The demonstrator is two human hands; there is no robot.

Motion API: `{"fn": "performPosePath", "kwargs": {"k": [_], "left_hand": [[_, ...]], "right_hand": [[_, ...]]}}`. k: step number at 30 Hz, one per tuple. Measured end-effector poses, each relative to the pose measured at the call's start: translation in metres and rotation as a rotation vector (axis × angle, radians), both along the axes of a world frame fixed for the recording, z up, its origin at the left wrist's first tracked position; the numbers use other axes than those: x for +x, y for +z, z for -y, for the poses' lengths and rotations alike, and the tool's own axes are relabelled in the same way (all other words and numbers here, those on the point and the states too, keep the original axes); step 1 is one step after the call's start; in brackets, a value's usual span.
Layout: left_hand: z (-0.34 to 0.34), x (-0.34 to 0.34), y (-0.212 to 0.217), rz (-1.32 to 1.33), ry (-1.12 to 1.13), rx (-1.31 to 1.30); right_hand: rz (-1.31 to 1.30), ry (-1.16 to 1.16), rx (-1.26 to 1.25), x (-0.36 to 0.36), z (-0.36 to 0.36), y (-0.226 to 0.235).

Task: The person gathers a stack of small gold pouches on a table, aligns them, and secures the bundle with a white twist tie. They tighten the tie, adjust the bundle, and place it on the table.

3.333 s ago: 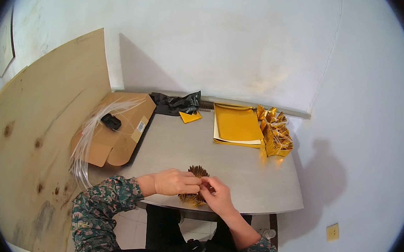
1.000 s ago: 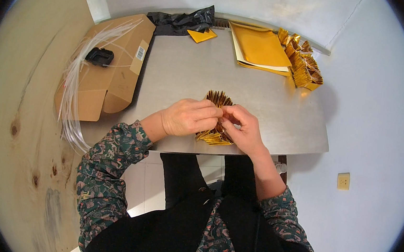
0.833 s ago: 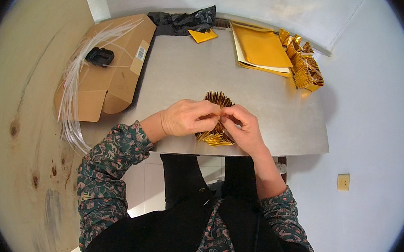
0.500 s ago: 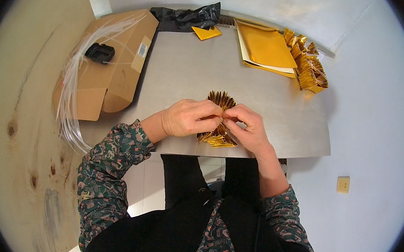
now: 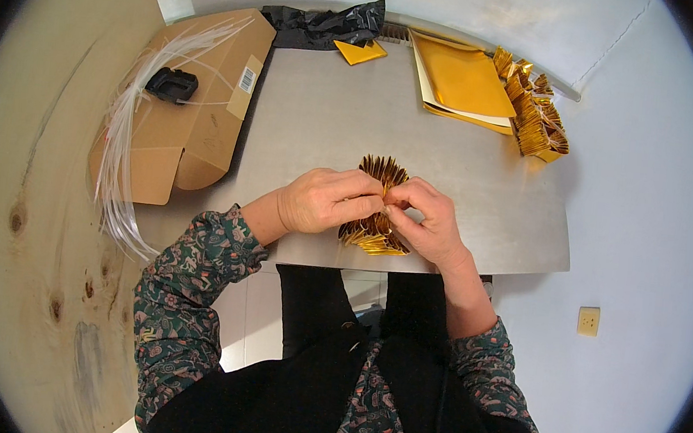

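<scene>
A bundle of pleated gold foil paper (image 5: 375,241) lies near the front edge of the metal table, fanned out at its far and near ends. Over its middle, the fingertips of both hands meet. My left hand (image 5: 327,202) comes from the left with thumb and index finger pinched together. From the other side my right hand (image 5: 430,220) pinches as well, its tips almost touching the left ones. What sits between the fingertips is too small to make out, and the hands cover the bundle's middle.
A cardboard box (image 5: 207,114) stands at left, with clear plastic strands (image 5: 119,147) and a black plastic piece (image 5: 172,86) on it. Along the back lie a black plastic bag (image 5: 322,29), a folded gold piece (image 5: 361,52), gold sheets (image 5: 466,78) and pleated gold bundles (image 5: 541,122).
Both hands stay pinched over the bundle's middle with barely any movement. The view has shifted slightly.
</scene>
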State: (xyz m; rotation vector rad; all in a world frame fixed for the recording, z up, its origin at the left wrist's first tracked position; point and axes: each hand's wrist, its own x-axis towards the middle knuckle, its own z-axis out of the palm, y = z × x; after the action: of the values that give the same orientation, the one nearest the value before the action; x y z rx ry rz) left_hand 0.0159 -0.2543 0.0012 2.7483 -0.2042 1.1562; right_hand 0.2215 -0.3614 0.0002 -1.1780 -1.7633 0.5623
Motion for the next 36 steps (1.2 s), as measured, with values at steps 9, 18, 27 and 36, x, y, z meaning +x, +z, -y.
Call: {"fn": "performPosePath", "kwargs": {"k": [9,18,27,36], "left_hand": [[-0.011,-0.007,-0.008,-0.043,0.004,-0.048],[-0.025,0.0,-0.02,0.033,-0.041,-0.103],[-0.028,-0.002,-0.028,0.054,-0.016,-0.096],[-0.028,0.0,-0.034,0.048,0.045,-0.188]], "right_hand": [[0.049,0.075,0.068,0.004,-0.015,-0.009],[0.104,0.084,0.074,0.005,-0.028,-0.014],[0.086,0.003,0.134,-0.003,-0.035,-0.028],[0.0,-0.041,0.132,-0.003,-0.041,-0.039]]}}
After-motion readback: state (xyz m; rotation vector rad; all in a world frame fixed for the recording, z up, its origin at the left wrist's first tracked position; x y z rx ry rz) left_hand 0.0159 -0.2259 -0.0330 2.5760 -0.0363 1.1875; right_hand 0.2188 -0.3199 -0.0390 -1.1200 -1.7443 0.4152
